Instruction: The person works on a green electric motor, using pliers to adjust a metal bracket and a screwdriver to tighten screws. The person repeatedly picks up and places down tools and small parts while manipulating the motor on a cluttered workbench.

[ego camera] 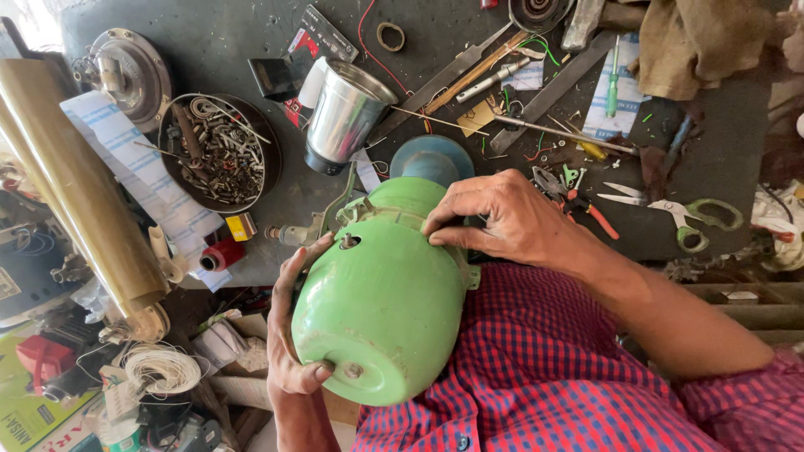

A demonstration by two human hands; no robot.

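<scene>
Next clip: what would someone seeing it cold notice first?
A big green rounded metal housing fills the centre, held against a red checked shirt. The left hand cups its lower side and the right hand presses fingertips on its upper rim. Behind it, on the cluttered dark workbench, a shiny steel jar lies beside a round dish of screws.

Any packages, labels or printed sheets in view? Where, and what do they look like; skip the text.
Black and red printed card: top centre of bench, flat, behind the steel cup.
White sheet with blue print: left, long strip beside the bowl of screws.
White and blue paper: upper right, under a green screwdriver.
Green and yellow box: bottom left corner, partly cut off.
No screens visible.
</scene>
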